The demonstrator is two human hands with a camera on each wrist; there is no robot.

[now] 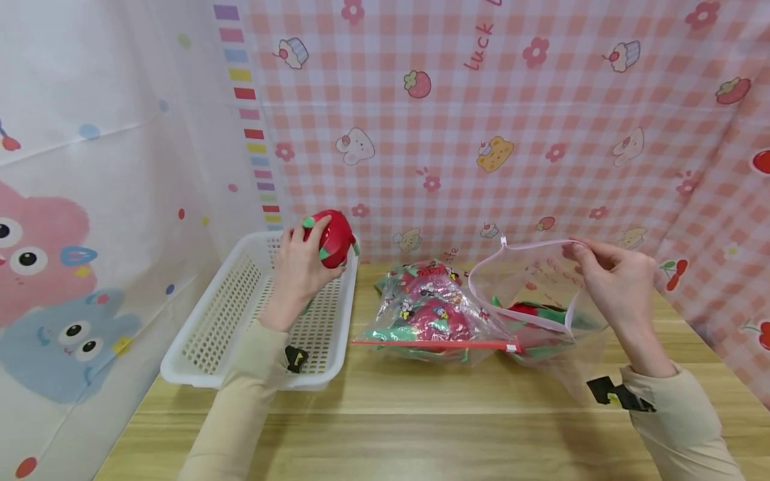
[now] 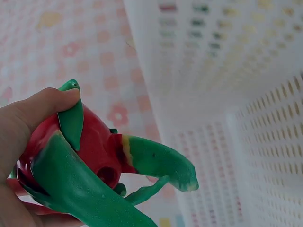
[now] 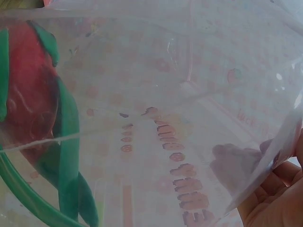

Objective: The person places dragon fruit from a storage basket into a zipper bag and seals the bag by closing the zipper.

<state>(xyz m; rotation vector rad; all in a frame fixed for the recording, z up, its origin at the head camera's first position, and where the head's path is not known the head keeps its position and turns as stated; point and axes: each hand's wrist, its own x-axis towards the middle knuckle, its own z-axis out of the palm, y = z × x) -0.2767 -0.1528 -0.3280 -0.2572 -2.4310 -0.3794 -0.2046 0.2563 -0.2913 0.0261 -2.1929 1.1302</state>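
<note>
My left hand (image 1: 299, 267) is clamped round a red-and-green toy fruit (image 1: 331, 238) over the white basket (image 1: 204, 334), while my right hand (image 1: 613, 284) pinches the open clear zip bag (image 1: 529, 280) at its far rim.

The head view looks down and forward over the surface (image 1: 421, 414) from above. Each wrist view sits very close: left at the red toy (image 2: 94, 151), right against the clear bag (image 3: 189, 118), both seen from the head.

Both arms wear long beige sleeves (image 1: 240, 394) reaching to the wrists. Just behind each bare hand, a small black clip (image 1: 295, 359) with yellow-green marks sits on the cuff.
</note>
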